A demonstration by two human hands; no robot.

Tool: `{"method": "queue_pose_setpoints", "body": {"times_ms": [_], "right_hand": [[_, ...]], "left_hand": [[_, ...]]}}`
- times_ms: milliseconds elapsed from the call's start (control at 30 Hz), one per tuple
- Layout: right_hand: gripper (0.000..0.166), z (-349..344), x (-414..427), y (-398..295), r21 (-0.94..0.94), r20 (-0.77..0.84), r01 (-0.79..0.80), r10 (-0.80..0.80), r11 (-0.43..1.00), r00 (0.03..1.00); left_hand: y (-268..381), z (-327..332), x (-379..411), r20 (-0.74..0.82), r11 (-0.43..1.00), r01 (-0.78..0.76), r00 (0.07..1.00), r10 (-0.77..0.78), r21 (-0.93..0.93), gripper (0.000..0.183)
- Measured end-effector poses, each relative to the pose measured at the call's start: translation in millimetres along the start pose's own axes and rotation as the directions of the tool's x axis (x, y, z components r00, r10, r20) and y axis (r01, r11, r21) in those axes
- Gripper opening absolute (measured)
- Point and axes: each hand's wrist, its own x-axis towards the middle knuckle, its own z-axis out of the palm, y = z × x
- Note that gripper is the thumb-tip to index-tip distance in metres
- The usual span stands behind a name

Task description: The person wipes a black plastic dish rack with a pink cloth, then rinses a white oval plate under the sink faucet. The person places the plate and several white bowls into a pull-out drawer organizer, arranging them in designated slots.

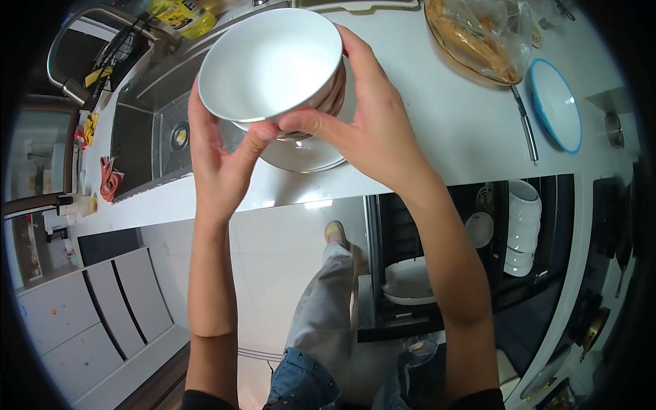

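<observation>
Between my two hands is a stack of bowls, lifted above the counter. The top bowl (271,61) is white inside, and its mouth tilts towards me. Pinkish-brown outsides of bowls (333,97) show under its rim; how many are stacked I cannot tell. My left hand (220,154) grips the left side, thumb at the near rim. My right hand (369,113) wraps the right side, its thumb across the front almost meeting the left one. Below the stack, white plates (302,156) lie on the counter near its front edge, partly hidden by the bowls and my hands.
A sink (154,133) with a curved faucet (66,87) is at left. On the counter's right are a bagged food item (476,41), a peeler-like tool (525,125) and a blue-rimmed bowl (556,105). Below, an open drawer (402,225) holds white bowls (523,225) and a dish (410,282).
</observation>
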Motion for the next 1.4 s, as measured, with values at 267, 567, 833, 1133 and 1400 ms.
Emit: {"method": "queue_pose_setpoints", "body": {"times_ms": [267, 567, 833, 1133, 1400], "right_hand": [[0.102, 0, 8, -2, -0.315, -0.184, 0.321, -0.389, 0.893, 0.903], [0.117, -88, -59, -45, 0.013, -0.008, 0.162, -0.162, 0.987, 0.987], [0.111, -169, -243, -32, 0.164, 0.197, -0.728, 0.701, 0.666, 0.686], [0.073, -162, -302, 131, 0.261, 0.306, -0.867, 0.816, 0.425, 0.491], [0.082, -138, -239, 175, 0.057, 0.33, -0.981, 0.924, 0.187, 0.196]], "left_hand": [[-4, -5, -1, -0.059, 0.999, -0.025, 0.998, 0.026, 0.031, 0.083], [57, 43, -72, -0.065, 0.99, -0.009, 0.998, 0.018, 0.142, 0.106], [70, 187, -222, 0.373, 0.535, 0.701, 0.709, -0.599, -0.472, 0.102], [-53, 279, -260, 0.248, 0.446, 0.791, 0.572, -0.782, -0.418, 0.073], [-106, 300, -218, 0.107, 0.357, 0.845, 0.429, -0.897, -0.398, 0.06]]}}
